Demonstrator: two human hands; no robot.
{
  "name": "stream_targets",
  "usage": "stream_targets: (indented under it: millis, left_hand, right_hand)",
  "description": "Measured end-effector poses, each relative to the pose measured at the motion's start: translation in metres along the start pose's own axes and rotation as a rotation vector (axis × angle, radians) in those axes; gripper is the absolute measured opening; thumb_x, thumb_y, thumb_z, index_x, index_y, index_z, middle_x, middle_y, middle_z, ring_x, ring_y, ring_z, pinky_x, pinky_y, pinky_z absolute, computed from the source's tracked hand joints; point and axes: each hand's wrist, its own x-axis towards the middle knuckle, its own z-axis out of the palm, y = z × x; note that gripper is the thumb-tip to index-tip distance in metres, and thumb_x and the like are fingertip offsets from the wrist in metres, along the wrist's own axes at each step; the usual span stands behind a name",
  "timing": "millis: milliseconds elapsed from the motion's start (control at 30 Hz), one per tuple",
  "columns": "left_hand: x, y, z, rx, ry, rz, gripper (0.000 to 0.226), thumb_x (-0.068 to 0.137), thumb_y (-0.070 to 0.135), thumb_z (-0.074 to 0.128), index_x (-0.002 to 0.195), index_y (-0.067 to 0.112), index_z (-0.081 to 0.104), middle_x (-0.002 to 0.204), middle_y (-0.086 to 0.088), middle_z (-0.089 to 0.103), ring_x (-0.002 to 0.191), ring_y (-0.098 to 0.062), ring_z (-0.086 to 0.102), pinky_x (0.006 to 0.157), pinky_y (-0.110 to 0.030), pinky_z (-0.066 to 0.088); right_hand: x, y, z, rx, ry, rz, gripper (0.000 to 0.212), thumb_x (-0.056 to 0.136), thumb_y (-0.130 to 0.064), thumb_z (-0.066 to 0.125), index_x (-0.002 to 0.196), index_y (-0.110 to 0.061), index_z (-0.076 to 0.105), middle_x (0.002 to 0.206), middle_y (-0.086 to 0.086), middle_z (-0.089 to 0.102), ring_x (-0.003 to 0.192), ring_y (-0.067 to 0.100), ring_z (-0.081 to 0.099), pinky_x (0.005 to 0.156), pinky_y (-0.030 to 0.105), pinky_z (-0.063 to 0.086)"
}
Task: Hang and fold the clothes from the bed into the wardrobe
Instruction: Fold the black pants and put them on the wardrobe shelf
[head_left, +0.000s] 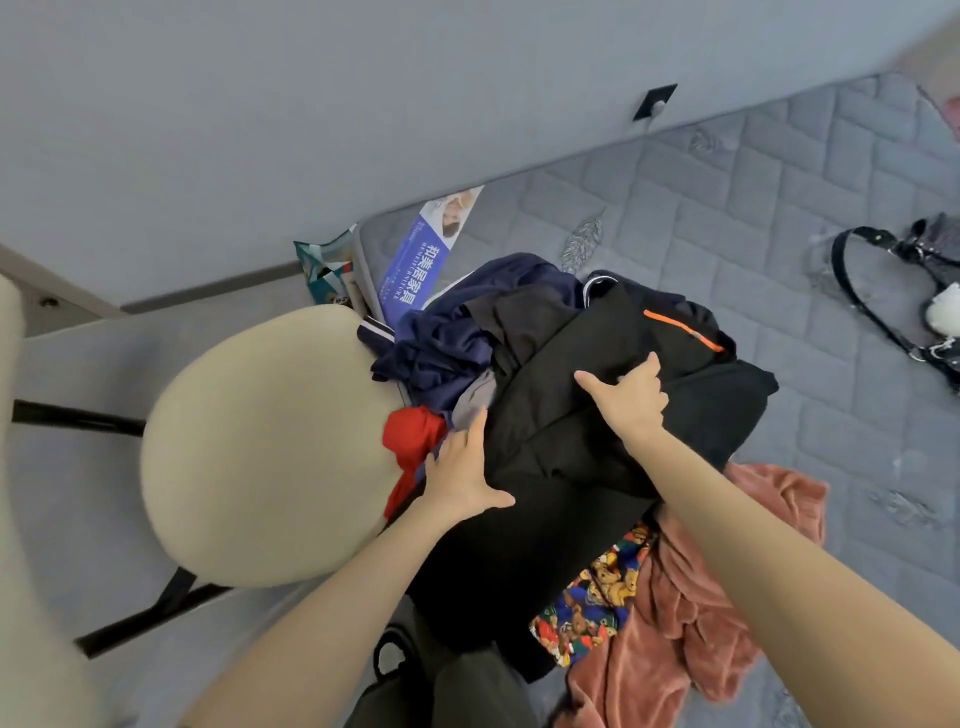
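A heap of clothes lies on the corner of the grey quilted mattress (727, 208). On top is a black jacket (587, 405) with an orange zip. My left hand (462, 467) lies flat with straight fingers against the jacket's left edge. My right hand (631, 397) rests on top of the jacket, thumb spread, fingertips curling into the fabric. Under the jacket are a navy garment (452, 338), a red garment (413, 434), a bear-print cloth (592, 597) and a salmon pink fleece garment (696, 597). No wardrobe is in view.
A cream round-seated chair (260, 441) with black legs stands close to the left of the bed. A black strapped handbag (914, 291) lies on the mattress at the far right. A grey wall with a black socket (654, 101) runs behind the bed.
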Motion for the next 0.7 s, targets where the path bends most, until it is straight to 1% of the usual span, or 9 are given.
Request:
stream_targets:
  millis: [67, 133, 200, 267, 333, 400, 567, 633, 700]
  left_hand:
    - [0.009, 0.002, 0.007, 0.047, 0.004, -0.038, 0.107, 0.073, 0.04, 0.078, 0.151, 0.021, 0.008, 0.146, -0.007, 0.033, 0.137, -0.03, 0.032, 0.114, -0.052, 0.023]
    - [0.019, 0.0, 0.012, 0.037, 0.061, -0.035, 0.082, 0.079, 0.036, 0.075, 0.143, 0.017, 0.026, 0.137, -0.008, 0.045, 0.129, -0.029, 0.043, 0.107, -0.046, 0.035]
    - [0.023, 0.0, 0.011, -0.022, 0.092, -0.001, 0.051, 0.088, 0.03, 0.066, 0.129, 0.013, 0.041, 0.125, -0.009, 0.055, 0.119, -0.029, 0.052, 0.096, -0.041, 0.045]
    - [0.017, -0.001, 0.004, -0.034, 0.113, 0.013, 0.033, 0.093, 0.027, 0.058, 0.121, 0.011, 0.049, 0.117, -0.009, 0.06, 0.111, -0.029, 0.056, 0.088, -0.04, 0.049]
    - [0.002, -0.004, -0.007, -0.108, 0.147, 0.0, 0.028, 0.095, 0.028, 0.054, 0.12, 0.014, 0.052, 0.112, -0.005, 0.064, 0.105, -0.027, 0.06, 0.085, -0.04, 0.051]
    - [-0.019, -0.006, -0.019, -0.233, 0.156, 0.002, 0.027, 0.095, 0.03, 0.053, 0.121, 0.022, 0.056, 0.11, 0.002, 0.067, 0.103, -0.021, 0.062, 0.089, -0.041, 0.052]
    - [-0.079, 0.007, -0.068, -0.392, 0.354, 0.051, 0.026, 0.094, 0.023, 0.054, 0.119, 0.022, 0.06, 0.108, 0.009, 0.062, 0.104, -0.015, 0.058, 0.085, -0.024, 0.043]
    - [-0.101, 0.009, -0.098, -0.424, 0.455, 0.078, 0.025, 0.094, 0.021, 0.055, 0.118, 0.017, 0.061, 0.112, 0.002, 0.065, 0.106, -0.018, 0.058, 0.084, -0.024, 0.04]
    - [-0.124, 0.003, -0.125, -0.427, 0.544, 0.089, 0.026, 0.094, 0.023, 0.056, 0.118, 0.015, 0.062, 0.114, -0.002, 0.067, 0.104, -0.021, 0.059, 0.084, -0.025, 0.042]
  right_hand:
    - [0.008, 0.002, -0.001, -0.076, -0.014, 0.004, 0.109, 0.079, -0.051, 0.071, 0.153, -0.007, 0.003, 0.153, 0.021, 0.022, 0.139, 0.041, 0.019, 0.113, 0.047, 0.021]
    - [0.014, 0.003, -0.005, -0.142, -0.011, 0.007, 0.11, 0.078, -0.055, 0.07, 0.152, -0.007, 0.005, 0.154, 0.02, 0.022, 0.14, 0.04, 0.02, 0.113, 0.047, 0.021]
    - [0.019, 0.005, -0.008, -0.045, -0.064, 0.032, 0.103, 0.077, -0.052, 0.073, 0.15, -0.005, 0.016, 0.147, 0.016, 0.038, 0.136, 0.036, 0.034, 0.111, 0.045, 0.029]
    - [0.018, 0.004, -0.012, 0.191, -0.135, 0.044, 0.077, 0.077, -0.04, 0.077, 0.136, -0.005, 0.043, 0.13, 0.008, 0.056, 0.122, 0.029, 0.052, 0.1, 0.037, 0.043]
    - [0.006, -0.004, -0.017, 0.328, -0.2, -0.004, 0.038, 0.079, -0.027, 0.077, 0.11, -0.011, 0.065, 0.109, 0.003, 0.067, 0.106, 0.024, 0.063, 0.09, 0.033, 0.051]
    - [-0.014, -0.021, -0.028, 0.432, -0.268, -0.065, 0.009, 0.083, -0.017, 0.072, 0.092, -0.016, 0.068, 0.096, 0.002, 0.07, 0.096, 0.021, 0.066, 0.086, 0.034, 0.054]
    - [-0.076, -0.079, -0.068, 0.696, -0.415, -0.221, 0.009, 0.091, -0.019, 0.065, 0.098, -0.016, 0.069, 0.094, 0.0, 0.073, 0.09, 0.017, 0.067, 0.077, 0.026, 0.053]
    - [-0.103, -0.103, -0.083, 0.759, -0.471, -0.281, 0.008, 0.092, -0.021, 0.063, 0.097, -0.017, 0.069, 0.089, -0.002, 0.073, 0.083, 0.012, 0.069, 0.072, 0.024, 0.055]
    - [-0.131, -0.127, -0.093, 0.802, -0.536, -0.339, 0.008, 0.092, -0.021, 0.062, 0.093, -0.016, 0.069, 0.088, 0.0, 0.074, 0.084, 0.014, 0.07, 0.075, 0.027, 0.057]
